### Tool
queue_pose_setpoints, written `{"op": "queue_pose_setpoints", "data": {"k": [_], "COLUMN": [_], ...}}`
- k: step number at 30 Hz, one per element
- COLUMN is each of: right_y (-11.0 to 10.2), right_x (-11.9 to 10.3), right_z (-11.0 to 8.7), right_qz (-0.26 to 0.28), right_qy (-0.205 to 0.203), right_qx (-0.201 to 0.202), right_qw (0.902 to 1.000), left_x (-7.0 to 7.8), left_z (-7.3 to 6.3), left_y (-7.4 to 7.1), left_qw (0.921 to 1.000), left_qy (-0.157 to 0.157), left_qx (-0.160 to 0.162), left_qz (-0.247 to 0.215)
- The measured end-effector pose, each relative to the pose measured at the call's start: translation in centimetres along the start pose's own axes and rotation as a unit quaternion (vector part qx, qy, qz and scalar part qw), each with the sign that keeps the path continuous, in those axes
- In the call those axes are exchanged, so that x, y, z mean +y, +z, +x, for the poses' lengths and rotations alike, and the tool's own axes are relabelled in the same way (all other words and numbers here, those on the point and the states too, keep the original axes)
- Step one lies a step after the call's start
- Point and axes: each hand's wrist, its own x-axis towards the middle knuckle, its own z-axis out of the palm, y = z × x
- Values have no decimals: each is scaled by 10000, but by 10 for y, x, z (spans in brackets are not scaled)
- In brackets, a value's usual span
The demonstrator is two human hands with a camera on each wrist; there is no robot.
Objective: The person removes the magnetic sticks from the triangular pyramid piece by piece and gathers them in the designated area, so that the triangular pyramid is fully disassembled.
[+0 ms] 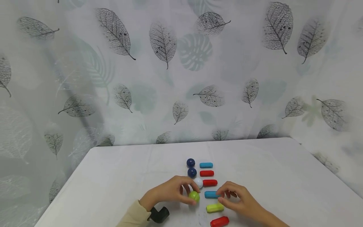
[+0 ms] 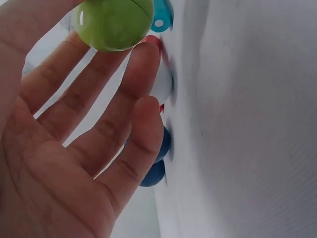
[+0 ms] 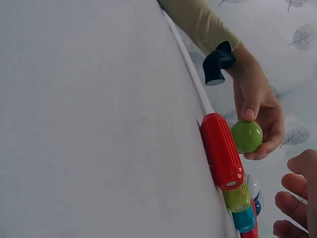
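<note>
My left hand [image 1: 174, 191] pinches a shiny green ball [image 1: 194, 196] between thumb and fingertips. In the left wrist view the green ball [image 2: 115, 24] sits at the top, with the other fingers spread below it. Just beyond is a white ball [image 1: 198, 183]. My right hand [image 1: 239, 199], fingers loosely bent and holding nothing, hovers by the right ends of a blue ribbed cylinder [image 1: 211, 194] and a yellow-green one [image 1: 214, 208]. Nearest the front lies a red ribbed cylinder [image 1: 219, 221]. In the right wrist view the right hand [image 3: 299, 196] shows at the right edge.
Two dark blue balls [image 1: 191, 172] continue the ball column behind the white one. Beside them lie two more red cylinders [image 1: 206, 173] and another blue one [image 1: 206, 165]. All rest on a white-covered table [image 1: 119, 176], with a leaf-print curtain [image 1: 161, 91] behind it.
</note>
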Motion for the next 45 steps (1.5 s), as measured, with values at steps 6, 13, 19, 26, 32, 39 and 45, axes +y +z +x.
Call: {"op": "queue_pose_setpoints", "data": {"k": [6, 13, 19, 26, 32, 39, 45], "right_y": [0, 3, 5, 1, 1, 2, 2], "right_x": [6, 12, 18, 25, 30, 34, 39], "right_z": [13, 25, 26, 21, 21, 24, 24], "right_qz": [-209, -418, -505, -423, -187, -205, -312], "right_qy": [880, 1217, 1054, 1425, 1830, 1221, 570], "right_qx": [431, 753, 851, 331, -365, -382, -488], "right_qw": [9950, 9888, 9895, 9883, 9823, 9916, 9967], "left_x": [-1, 0, -1, -4, -12, -11, -5], "left_z": [3, 4, 7, 11, 17, 23, 29], "left_y": [8, 12, 11, 6, 8, 9, 11], "left_qw": [9988, 9968, 9967, 9980, 9929, 9856, 9765], "left_qy": [-63, -198, -290, -393, -425, -463, -442], "left_qx": [-457, -706, -637, 498, 765, 755, 731], "left_qz": [-172, -331, -400, 53, 802, 1438, 1981]}}
